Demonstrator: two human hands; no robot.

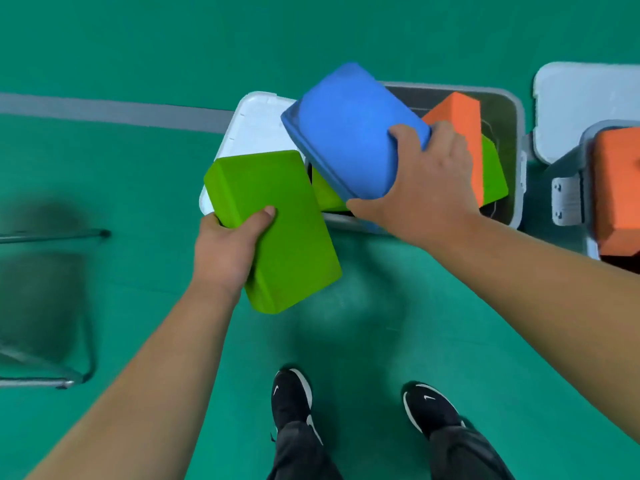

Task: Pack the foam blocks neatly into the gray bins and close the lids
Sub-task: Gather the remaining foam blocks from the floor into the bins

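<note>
The blue foam block (353, 133) hangs tilted over the open gray bin (517, 140), gripped by the right hand (426, 188) — the left hand (225, 251) grips a green foam block (277, 230) just short of the rim. Packing is underway; next, each block needs squaring against the orange block (460, 123) inside — lids wait.

A bin (516, 133) lies ahead of us, its lid (256, 129) open at its left. In its right end sit a far block (460, 116) and, right of it and closer to us, a near block (493, 174). Our right hand (426, 188) holds a third block (349, 133) above the bin's left part. Our left hand (221, 251) holds a fourth block (277, 230) left of that, over the lid's near edge. A second bin (568, 188) stands to the right with a fifth block (616, 188) in it and a second lid (581, 102) behind. A frame (45, 306) stands far left.
</note>
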